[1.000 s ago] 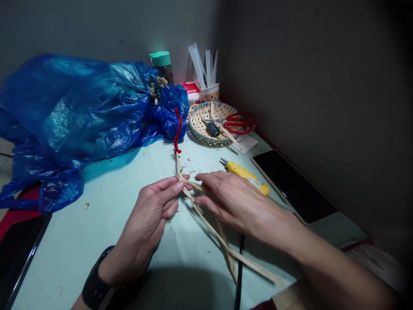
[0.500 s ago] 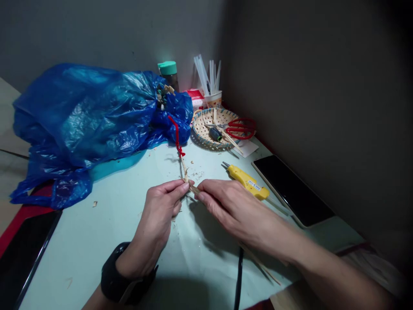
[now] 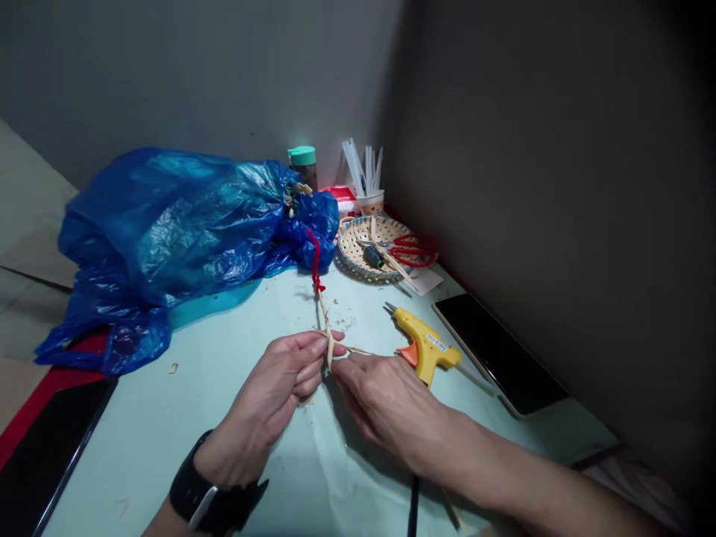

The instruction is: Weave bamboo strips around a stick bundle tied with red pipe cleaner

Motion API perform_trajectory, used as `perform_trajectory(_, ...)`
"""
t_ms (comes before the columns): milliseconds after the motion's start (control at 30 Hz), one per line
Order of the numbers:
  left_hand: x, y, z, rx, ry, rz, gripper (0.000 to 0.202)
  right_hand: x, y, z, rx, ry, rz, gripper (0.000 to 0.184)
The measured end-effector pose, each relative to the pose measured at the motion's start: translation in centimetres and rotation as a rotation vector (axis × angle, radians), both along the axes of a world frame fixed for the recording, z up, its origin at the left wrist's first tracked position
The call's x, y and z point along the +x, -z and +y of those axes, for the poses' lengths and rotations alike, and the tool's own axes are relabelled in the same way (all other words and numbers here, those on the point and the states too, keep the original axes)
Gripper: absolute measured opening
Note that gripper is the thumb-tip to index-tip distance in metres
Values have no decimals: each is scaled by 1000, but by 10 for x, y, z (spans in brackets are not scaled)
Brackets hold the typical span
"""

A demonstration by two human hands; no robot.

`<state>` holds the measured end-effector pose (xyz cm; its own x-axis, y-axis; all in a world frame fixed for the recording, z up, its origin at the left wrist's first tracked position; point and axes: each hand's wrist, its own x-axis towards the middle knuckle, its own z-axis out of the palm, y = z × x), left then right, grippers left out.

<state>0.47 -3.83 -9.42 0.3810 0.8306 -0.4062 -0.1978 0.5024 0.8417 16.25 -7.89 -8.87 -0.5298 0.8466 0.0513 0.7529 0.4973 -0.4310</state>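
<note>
Between thumb and fingers, my left hand (image 3: 294, 365) pinches a thin stem (image 3: 324, 312) wrapped in pale, straw-like material. Its far end carries a red fuzzy tip (image 3: 315, 257), pointing away from me. A flat tan strip (image 3: 330, 352) hangs down from the pinch point. Closed beside it, my right hand (image 3: 380, 391) has its fingertips at the strip's lower end; the exact grip is partly hidden. A thin pale strand (image 3: 356, 350) sticks out to the right above that hand. Just beyond my right hand lies a yellow glue gun (image 3: 424, 339) with an orange trigger.
A blue plastic bag (image 3: 184, 224) fills the back left. Behind are a woven basket (image 3: 350, 261) with red-handled scissors (image 3: 417, 250) and a thread spool (image 3: 373, 257), a cup of clear sticks (image 3: 370, 203) and a green-lidded bottle (image 3: 303, 156). Dark-screened devices lie right (image 3: 503, 354) and left (image 3: 56, 455).
My right hand has moved down and toward me, swinging the tan strip from pointing right to hanging downward. More of the glue gun shows. The whole view has shifted slightly.
</note>
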Motion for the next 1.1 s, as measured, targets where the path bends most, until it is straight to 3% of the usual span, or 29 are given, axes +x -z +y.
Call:
perform_trajectory(133,1,-1,-2,27,-49,41,19,5,-13,6,-10,-15,47,26)
perform_trajectory(267,1,-2,-3,25,-73,20,17,12,-23,16,95,244,193,29)
perform_trajectory(333,1,-2,-3,32,-90,14,17,13,-23,20,100,292,252,25)
perform_trajectory(400,2,-1,-4,41,-110,14,17,9,-19,23,36,281,291,25)
perform_trajectory(533,4,1,-4,38,-136,35,18,-2,-6,31,-231,145,332,31)
perform_trajectory(600,6,1,-5,52,-135,58,18,-4,0,36,-271,114,382,33)
perform_trajectory(767,11,1,-11,119,-139,117,16,0,11,40,-349,86,554,25)
perform_trajectory(933,13,5,-12,194,-185,192,26,0,16,37,-458,155,709,22)
perform_trajectory(1100,9,1,-10,399,-125,393,22,1,15,42,-703,131,842,22)
